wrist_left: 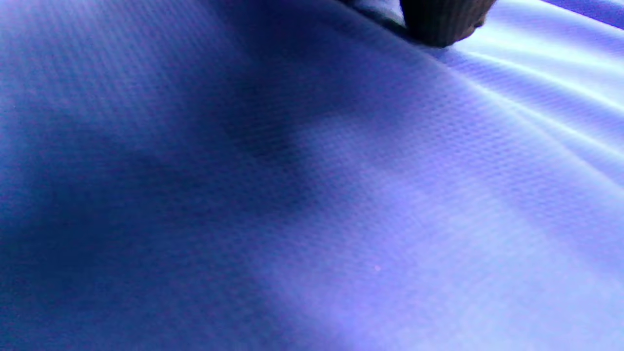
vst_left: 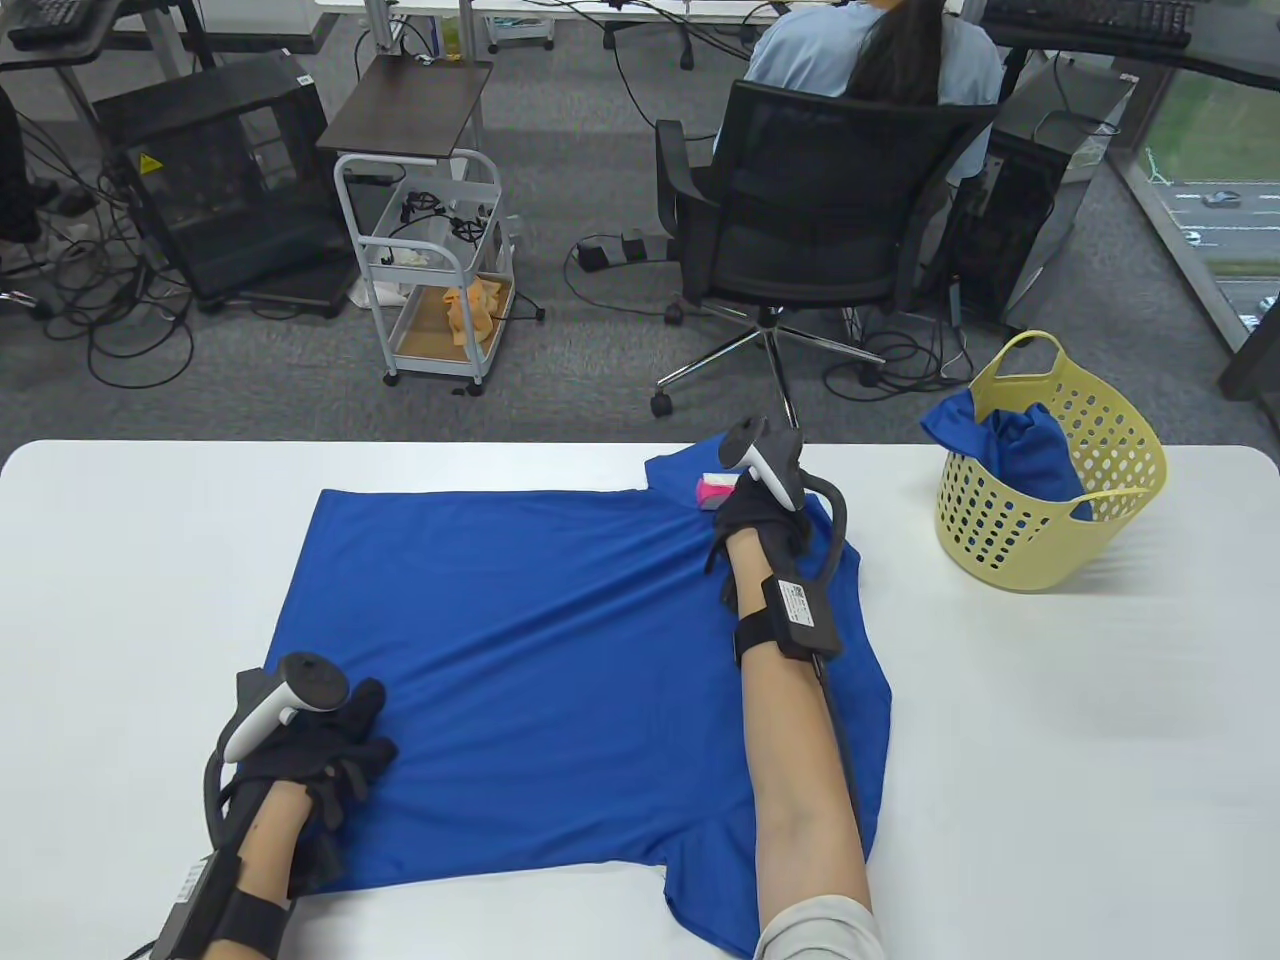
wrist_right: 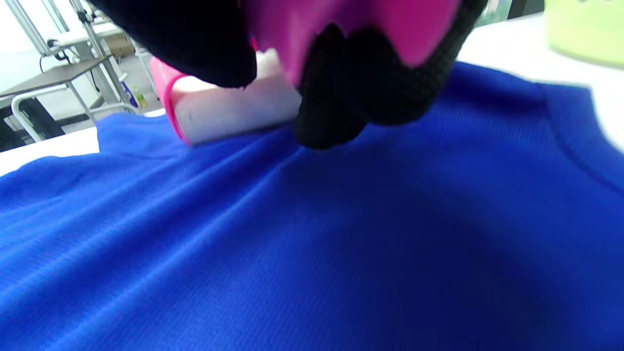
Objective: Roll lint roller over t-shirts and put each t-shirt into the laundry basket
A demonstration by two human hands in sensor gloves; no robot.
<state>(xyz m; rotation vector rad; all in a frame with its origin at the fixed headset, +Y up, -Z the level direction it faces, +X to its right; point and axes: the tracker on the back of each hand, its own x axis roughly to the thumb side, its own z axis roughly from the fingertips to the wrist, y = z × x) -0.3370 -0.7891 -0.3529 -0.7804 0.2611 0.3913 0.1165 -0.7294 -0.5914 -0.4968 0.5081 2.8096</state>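
rolling is the step in hand: the right hand (vst_left: 757,510) grips the pink handle of the lint roller (vst_left: 716,491), fingers curled round it, and the white roll sits on the blue t-shirt (vst_left: 560,650) at its far edge, near the corner closest to the yellow laundry basket (vst_left: 1050,480). the left hand (vst_left: 318,752) lies on the near left part of the shirt, fingers spread and fairly straight, pinning the cloth to the white table (vst_left: 1050,750). in the right wrist view the roll (wrist_right: 229,109) touches the fabric, and creases run out from under it. the roll's long axis lies across the table, roughly left to right, its pink end cap pointing to the person's left; the handle comes back under the palm. the shirt lies flat and spread, its long side running left to right. by my reading the next move calls for a steady stroke with the left hand holding firm, since this thin cloth bunches easily. another blue garment (vst_left: 1010,440) already hangs in the basket, so at least one looks done
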